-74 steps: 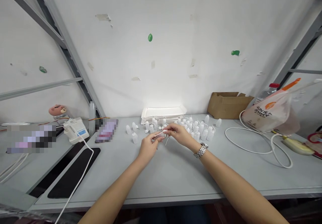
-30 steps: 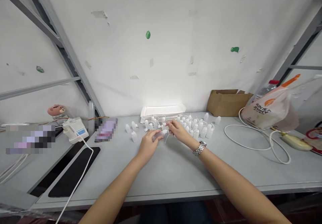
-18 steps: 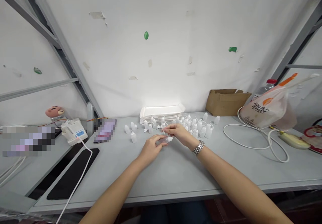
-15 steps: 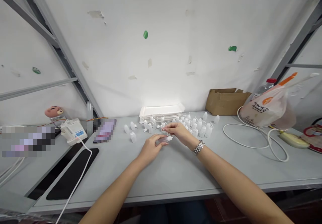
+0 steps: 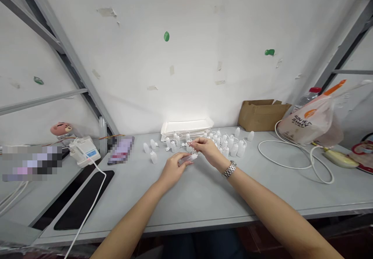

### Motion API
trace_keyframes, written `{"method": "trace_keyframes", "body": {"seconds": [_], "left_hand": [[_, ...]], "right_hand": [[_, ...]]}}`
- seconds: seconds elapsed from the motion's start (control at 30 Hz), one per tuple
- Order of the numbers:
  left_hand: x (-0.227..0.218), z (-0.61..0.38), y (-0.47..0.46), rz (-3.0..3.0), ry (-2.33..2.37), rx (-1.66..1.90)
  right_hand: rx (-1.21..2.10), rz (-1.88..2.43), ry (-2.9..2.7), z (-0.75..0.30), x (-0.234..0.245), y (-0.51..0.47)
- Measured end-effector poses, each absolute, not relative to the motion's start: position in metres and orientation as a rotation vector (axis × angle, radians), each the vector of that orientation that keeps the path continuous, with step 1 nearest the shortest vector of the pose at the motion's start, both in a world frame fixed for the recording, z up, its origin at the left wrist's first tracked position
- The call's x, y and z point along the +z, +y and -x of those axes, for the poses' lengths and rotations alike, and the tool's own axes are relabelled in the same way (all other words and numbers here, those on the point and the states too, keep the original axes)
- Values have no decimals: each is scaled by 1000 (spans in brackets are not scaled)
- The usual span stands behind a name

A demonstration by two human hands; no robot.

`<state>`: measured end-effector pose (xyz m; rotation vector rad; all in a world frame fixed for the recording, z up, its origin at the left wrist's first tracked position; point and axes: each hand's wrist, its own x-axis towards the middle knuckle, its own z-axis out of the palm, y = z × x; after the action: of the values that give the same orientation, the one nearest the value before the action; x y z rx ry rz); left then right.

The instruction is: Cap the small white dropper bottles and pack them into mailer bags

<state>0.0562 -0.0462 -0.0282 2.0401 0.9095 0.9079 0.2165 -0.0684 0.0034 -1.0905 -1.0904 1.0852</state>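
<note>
The left hand (image 5: 171, 169) grips a small translucent-white plastic bottle (image 5: 191, 157), long axis toward three o'clock, the right hand (image 5: 206, 147) near its twelve o'clock with narrowed fingers, any hold unclear.

Over a dozen small bottles (image 5: 241, 149), three green patches (image 5: 166, 36), one carton (image 5: 260, 118), one wristwatch (image 5: 230, 169)

White wall (image 5: 192, 57), grey tabletop (image 5: 210, 200), floor (image 5: 255, 237) seemingly reddish.

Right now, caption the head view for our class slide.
Left hand grips a small bottle, right hand close by, other bottles clustered on the grey desk.
</note>
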Motion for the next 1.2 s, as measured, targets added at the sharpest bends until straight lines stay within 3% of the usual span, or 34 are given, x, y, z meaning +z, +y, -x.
{"method": "trace_keyframes", "body": {"seconds": [0.4, 0.63, 1.2], "left_hand": [[-26, -54, -42, -1906, 1055, 1063], [-24, -54, -42, -1706, 833, 1013], [-23, -54, -44, -1754, 875, 1026]], "right_hand": [[927, 1030, -1046, -222, -4, -62], [834, 1028, -1252, -223, 1, -67], [880, 1013, -1197, -222, 2, -67]]}}
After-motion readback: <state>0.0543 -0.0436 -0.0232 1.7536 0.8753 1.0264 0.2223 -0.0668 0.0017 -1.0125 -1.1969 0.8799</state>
